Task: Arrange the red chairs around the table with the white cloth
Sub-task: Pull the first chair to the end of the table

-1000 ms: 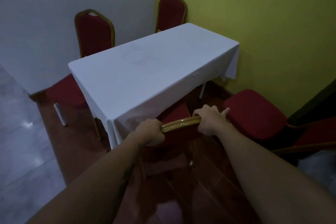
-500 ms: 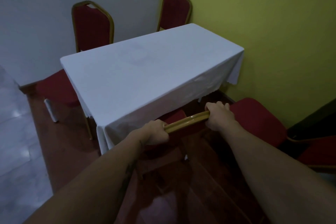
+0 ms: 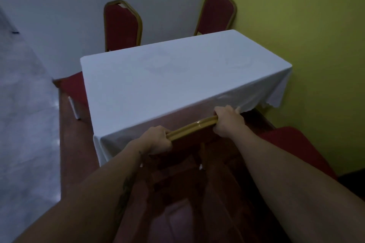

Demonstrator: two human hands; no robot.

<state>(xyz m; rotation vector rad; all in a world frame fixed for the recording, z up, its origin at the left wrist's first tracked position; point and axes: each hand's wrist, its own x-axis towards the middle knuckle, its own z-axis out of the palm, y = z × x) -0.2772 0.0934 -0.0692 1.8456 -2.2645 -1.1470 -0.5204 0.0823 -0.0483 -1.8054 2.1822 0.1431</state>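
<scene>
A plain dining or function room, banquet style. Beyond the grip stands a bench draped in a white cloth, with red padded chairs in gold frames past its far edge. Walls are bare, white ahead and yellow-green to the right. The floor under the grip is glossy reddish-brown.

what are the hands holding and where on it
Both hands grip one red chair by the gold top rail of its backrest: the left hand at the rail's left end, the right hand at its right end.
</scene>
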